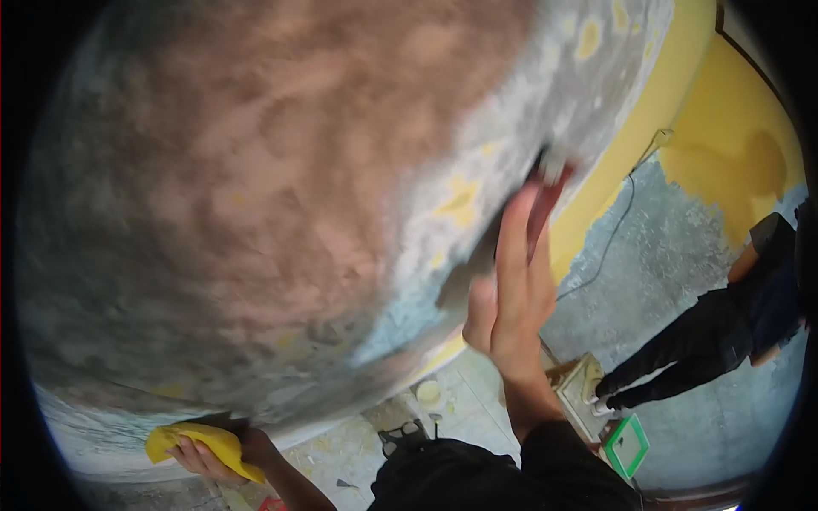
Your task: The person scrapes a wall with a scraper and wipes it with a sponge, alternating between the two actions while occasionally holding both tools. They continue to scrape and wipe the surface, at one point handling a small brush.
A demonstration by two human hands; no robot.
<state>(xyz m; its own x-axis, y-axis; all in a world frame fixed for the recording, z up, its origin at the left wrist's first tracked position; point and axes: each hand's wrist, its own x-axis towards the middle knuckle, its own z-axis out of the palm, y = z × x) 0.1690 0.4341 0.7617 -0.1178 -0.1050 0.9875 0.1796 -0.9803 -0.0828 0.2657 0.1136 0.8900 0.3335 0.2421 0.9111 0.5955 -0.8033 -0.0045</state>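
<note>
wall: big scraped wall (256, 187) fills most of the view, mostly bare pinkish-grey plaster with a few yellow paint flecks left near its right edge, full yellow paint beyond that

right hand: right hand (511, 298) is flat against the wall near the right edge of the stripped patch, fingers straight and pointing up, pressing a scraper (545, 192) onto the surface

grip on scraper: not a wrapped fist, more a flat palm-and-fingers press along the handle; the blade end sits just above the fingertips

scraper axis: runs bottom-to-top with a slight lean right, in line with the forearm, blade end toward the yellow band

left hand: left hand (209, 451) is low at the bottom edge of the wall, fingers closed around a yellow cloth (192, 443) that touches the plaster

which hand is nearer: right hand is the one on the tool and by the leftover paint flecks (460, 200); left is well apart, down at the lower left

other stuff: another person (724, 332) in dark clothes stands by the far wall on the right, a cable (626, 204) hangs down there, and a green-rimmed tray (629, 444) sits on the floor
</note>
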